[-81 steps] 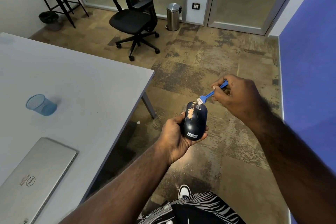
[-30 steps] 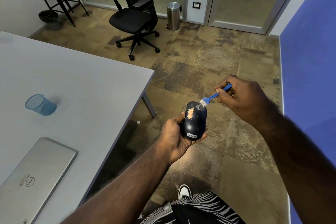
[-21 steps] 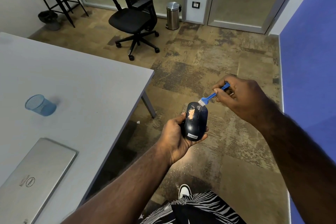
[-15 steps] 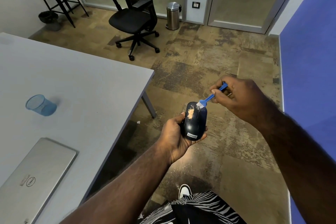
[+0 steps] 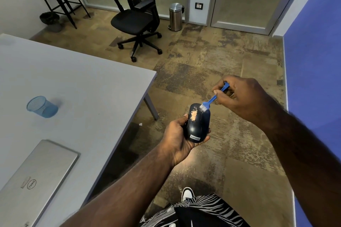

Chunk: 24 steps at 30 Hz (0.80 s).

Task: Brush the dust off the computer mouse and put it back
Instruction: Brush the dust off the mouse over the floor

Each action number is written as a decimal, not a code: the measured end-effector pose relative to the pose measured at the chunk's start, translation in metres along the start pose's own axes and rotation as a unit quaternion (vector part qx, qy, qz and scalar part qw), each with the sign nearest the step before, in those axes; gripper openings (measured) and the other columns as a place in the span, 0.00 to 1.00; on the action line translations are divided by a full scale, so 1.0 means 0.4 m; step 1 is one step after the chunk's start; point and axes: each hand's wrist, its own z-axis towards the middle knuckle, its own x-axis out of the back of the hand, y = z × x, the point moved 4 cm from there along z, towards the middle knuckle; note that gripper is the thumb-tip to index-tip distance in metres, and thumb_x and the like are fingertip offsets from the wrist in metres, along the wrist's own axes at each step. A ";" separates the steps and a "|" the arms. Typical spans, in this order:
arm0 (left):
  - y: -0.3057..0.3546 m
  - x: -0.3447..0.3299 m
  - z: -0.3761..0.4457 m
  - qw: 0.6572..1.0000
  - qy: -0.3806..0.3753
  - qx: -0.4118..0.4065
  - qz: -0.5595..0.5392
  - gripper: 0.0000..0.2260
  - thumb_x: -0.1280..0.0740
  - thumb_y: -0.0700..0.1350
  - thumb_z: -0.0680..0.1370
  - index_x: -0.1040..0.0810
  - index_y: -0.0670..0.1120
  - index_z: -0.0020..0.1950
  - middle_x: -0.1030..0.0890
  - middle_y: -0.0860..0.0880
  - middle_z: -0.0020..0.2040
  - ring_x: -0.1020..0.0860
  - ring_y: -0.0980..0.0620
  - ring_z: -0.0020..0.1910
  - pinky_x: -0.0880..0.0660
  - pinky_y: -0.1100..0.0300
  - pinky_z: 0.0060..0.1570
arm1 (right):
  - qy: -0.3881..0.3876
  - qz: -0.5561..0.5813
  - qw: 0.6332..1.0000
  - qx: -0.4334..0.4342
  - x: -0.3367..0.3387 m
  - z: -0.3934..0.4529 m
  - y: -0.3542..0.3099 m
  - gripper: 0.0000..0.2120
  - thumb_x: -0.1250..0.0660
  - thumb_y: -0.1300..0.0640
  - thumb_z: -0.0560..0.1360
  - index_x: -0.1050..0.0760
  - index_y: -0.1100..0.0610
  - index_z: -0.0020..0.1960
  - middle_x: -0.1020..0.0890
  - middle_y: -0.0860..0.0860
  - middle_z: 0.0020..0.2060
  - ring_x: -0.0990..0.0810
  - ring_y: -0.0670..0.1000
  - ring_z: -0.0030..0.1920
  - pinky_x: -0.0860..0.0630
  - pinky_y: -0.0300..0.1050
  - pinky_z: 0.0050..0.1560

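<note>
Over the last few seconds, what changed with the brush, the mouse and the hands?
Little. The right hand shifted the small blue plastic brush in short strokes, its white bristles staying at the far end of the black Lenovo computer mouse. The orange dust patch remains. The left hand kept its hold; nothing was released. The blue mesh cup and silver laptop didn't move.

I see the small blue brush (image 5: 212,100) has come down: its white bristles now touch the mouse (image 5: 198,125) front edge, at 1 o'clock of the orange dust patch (image 5: 193,115). My right hand (image 5: 241,97) moved slightly lower.
</note>
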 end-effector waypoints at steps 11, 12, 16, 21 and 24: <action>0.002 -0.004 0.000 1.000 0.001 0.000 -0.003 0.20 0.47 0.50 0.83 0.26 0.40 0.66 0.18 0.37 0.52 0.19 0.39 0.47 0.19 0.50 0.42 | 0.000 0.014 1.000 -0.006 0.002 -0.005 -0.001 0.02 0.32 0.54 0.75 0.22 0.48 0.45 0.17 0.49 0.36 0.17 0.51 0.35 0.20 0.51 0.35; 0.003 -0.004 0.000 1.000 0.000 -0.001 -0.004 0.20 0.47 0.50 0.83 0.27 0.40 0.67 0.19 0.36 0.53 0.19 0.39 0.47 0.19 0.50 0.43 | -0.008 0.024 1.000 -0.006 -0.001 -0.007 -0.004 0.02 0.32 0.54 0.75 0.22 0.48 0.45 0.17 0.48 0.35 0.17 0.51 0.35 0.20 0.49 0.35; 0.005 -0.005 -0.001 1.000 -0.003 -0.001 -0.010 0.20 0.47 0.50 0.83 0.27 0.40 0.67 0.19 0.37 0.53 0.20 0.39 0.47 0.19 0.50 0.42 | 0.009 0.000 1.000 -0.004 0.000 -0.005 0.001 0.03 0.32 0.55 0.76 0.23 0.46 0.46 0.18 0.46 0.35 0.18 0.46 0.34 0.24 0.40 0.31; 0.006 -0.006 -0.001 1.000 -0.003 -0.002 -0.009 0.19 0.47 0.50 0.83 0.25 0.40 0.63 0.19 0.37 0.52 0.20 0.39 0.48 0.20 0.49 0.44 | 0.029 -0.028 0.999 -0.020 -0.002 -0.003 0.015 0.02 0.33 0.54 0.77 0.22 0.50 0.48 0.19 0.45 0.34 0.19 0.48 0.33 0.22 0.45 0.32; 0.006 -0.006 -0.005 1.000 -0.003 0.000 -0.008 0.19 0.47 0.50 0.83 0.25 0.41 0.64 0.19 0.36 0.53 0.20 0.38 0.48 0.21 0.48 0.45 | 0.036 -0.029 0.998 -0.030 0.000 -0.003 0.025 0.02 0.34 0.56 0.78 0.22 0.51 0.48 0.19 0.46 0.34 0.19 0.52 0.34 0.22 0.48 0.34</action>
